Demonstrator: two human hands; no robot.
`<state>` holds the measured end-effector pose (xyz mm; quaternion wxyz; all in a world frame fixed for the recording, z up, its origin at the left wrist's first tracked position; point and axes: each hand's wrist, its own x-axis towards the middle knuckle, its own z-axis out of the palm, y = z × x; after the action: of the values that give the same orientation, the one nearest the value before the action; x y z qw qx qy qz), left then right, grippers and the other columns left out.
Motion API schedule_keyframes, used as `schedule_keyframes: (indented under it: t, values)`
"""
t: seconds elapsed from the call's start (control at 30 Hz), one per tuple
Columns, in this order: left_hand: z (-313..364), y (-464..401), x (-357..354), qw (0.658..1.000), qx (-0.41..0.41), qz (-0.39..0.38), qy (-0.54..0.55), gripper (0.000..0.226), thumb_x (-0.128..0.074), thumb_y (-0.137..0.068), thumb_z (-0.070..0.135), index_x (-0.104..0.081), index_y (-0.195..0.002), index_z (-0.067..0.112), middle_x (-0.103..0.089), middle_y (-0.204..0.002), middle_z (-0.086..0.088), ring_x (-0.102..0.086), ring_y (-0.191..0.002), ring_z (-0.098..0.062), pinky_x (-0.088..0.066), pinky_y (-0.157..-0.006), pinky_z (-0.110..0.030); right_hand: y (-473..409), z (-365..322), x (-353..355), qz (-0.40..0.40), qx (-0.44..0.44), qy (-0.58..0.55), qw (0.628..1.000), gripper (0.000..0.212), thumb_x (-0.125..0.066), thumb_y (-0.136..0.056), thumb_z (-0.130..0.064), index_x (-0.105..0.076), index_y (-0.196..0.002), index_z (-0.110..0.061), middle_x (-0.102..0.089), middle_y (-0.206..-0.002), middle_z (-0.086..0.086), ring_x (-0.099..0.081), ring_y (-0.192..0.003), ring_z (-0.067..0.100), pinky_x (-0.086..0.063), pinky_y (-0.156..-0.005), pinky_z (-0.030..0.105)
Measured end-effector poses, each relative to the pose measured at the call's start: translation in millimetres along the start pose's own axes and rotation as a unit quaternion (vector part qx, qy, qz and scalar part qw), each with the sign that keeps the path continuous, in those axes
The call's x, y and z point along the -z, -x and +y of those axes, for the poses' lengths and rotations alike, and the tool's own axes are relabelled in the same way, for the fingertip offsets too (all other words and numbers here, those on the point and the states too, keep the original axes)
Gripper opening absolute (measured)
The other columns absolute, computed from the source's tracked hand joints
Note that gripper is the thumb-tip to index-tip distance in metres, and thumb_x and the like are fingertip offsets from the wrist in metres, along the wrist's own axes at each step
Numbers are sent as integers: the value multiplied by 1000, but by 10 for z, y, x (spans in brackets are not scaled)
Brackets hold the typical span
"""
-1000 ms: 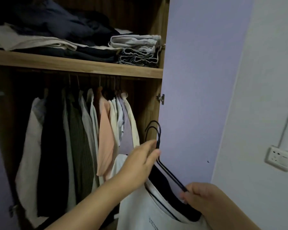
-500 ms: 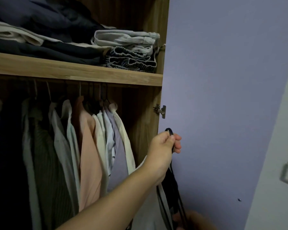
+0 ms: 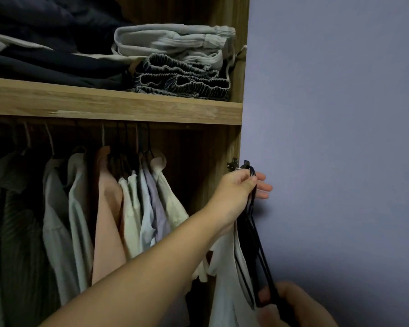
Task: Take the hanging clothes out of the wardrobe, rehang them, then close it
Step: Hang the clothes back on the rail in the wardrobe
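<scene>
My left hand (image 3: pixel 240 187) pinches the hooks of the black hangers (image 3: pixel 252 232) at the wardrobe's right edge, beside the door hinge (image 3: pixel 233 164). A white garment (image 3: pixel 224 279) and a dark one hang from those hangers. My right hand (image 3: pixel 293 305) grips the lower end of the hangers at the bottom right. Several shirts (image 3: pixel 109 208) hang in a row from the rail under the wooden shelf (image 3: pixel 113 107), left of the held garments.
Folded clothes (image 3: pixel 175 64) are stacked on the shelf above the rail. The open purple wardrobe door (image 3: pixel 335 138) fills the right side, close behind my left hand. The wooden side panel (image 3: pixel 220 147) stands between rail and door.
My left hand closed on the hanger hooks and lifted them up toward the hinge. The view moved closer to the wardrobe; my right hand dropped to the lower frame edge.
</scene>
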<state>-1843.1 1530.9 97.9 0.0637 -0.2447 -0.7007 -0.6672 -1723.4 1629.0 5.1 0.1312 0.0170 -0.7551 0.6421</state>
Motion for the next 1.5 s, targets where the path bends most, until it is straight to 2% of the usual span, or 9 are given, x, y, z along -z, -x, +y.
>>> schedule_keyframes:
  t: [0.2, 0.33, 0.47, 0.67, 0.97, 1.1, 1.27, 1.4, 1.5]
  values:
    - [-98, -377, 254, 997, 12, 72, 0, 27, -40, -98, 4, -55, -119, 8, -64, -99, 0, -61, -88, -6, -46, -88, -17, -683, -70, -159, -53, 38, -33, 997, 39, -55, -78, 16, -58, -57, -17, -59, -40, -10, -54, -43, -10, -39, -52, 1]
    - [-303, -378, 505, 988, 31, 60, -141, 35, -50, -95, 12, -44, -126, 25, -48, -93, 25, -46, -86, 15, -36, -66, 1, -1122, 20, -453, -67, 72, -27, 995, 40, -58, -81, 11, -60, -61, -24, -65, -51, -13, -60, -55, -6, -42, -54, 4]
    - [-593, -344, 670, 982, 114, 39, -144, 43, -52, -94, 22, -43, -134, 11, -55, -130, -4, -52, -121, -17, -44, -98, -25, -1521, -6, -698, -93, 114, -32, 989, 33, -56, -85, 5, -62, -65, -20, -67, -61, -4, -57, -58, 2, -41, -53, 9]
    - [-561, -627, 1114, 987, 130, 83, -49, 13, -51, -93, 7, -57, -101, 15, -66, -97, -2, -61, -91, -18, -48, -84, -33, -1938, -161, -1164, -112, 161, -68, 978, 26, -52, -88, 5, -67, -79, -14, -70, -74, 1, -59, -63, -2, -43, -57, 7]
    - [-579, -1123, 1577, 983, 132, 119, -42, 25, -48, -93, -1, -53, -75, 16, -64, -90, -5, -60, -88, -18, -49, -87, -36, -2544, -204, -1691, -91, 209, -89, 970, 31, -50, -89, 7, -65, -78, -18, -66, -69, -5, -60, -66, -6, -44, -61, 7]
    - [-673, -1249, 1696, 979, 117, 166, -30, 13, -50, -91, -2, -59, -93, 8, -64, -108, -16, -60, -94, -22, -48, -90, -34, -2798, -151, -1885, -98, 222, -85, 966, 28, -51, -90, 4, -66, -88, -19, -67, -80, -7, -63, -78, -4, -47, -70, 9]
    - [-751, -1417, 1786, 969, 149, 196, -6, 41, -44, -90, -12, -43, -128, 3, -58, -116, -21, -56, -101, -28, -45, -80, -30, -3093, 2, -2054, -89, 224, -86, 967, 35, -52, -89, 5, -64, -89, -27, -68, -90, -6, -65, -88, 2, -50, -84, 17]
    - [-778, -1491, 1783, 968, 157, 198, -3, 45, -42, -89, -14, -41, -129, 6, -57, -106, -17, -55, -88, -21, -43, -68, -24, -3214, 129, -2112, -91, 219, -97, 967, 26, -53, -89, 3, -67, -99, -16, -69, -99, 3, -65, -98, 14, -51, -94, 35]
    - [-881, -1500, 1807, 964, 147, 218, -44, 42, -44, -88, -13, -52, -118, 16, -59, -118, -18, -56, -110, -27, -47, -90, -33, -3261, 193, -2144, -77, 237, -96, 964, 24, -55, -85, -11, -69, -103, -14, -70, -101, 4, -65, -99, 14, -51, -92, 36]
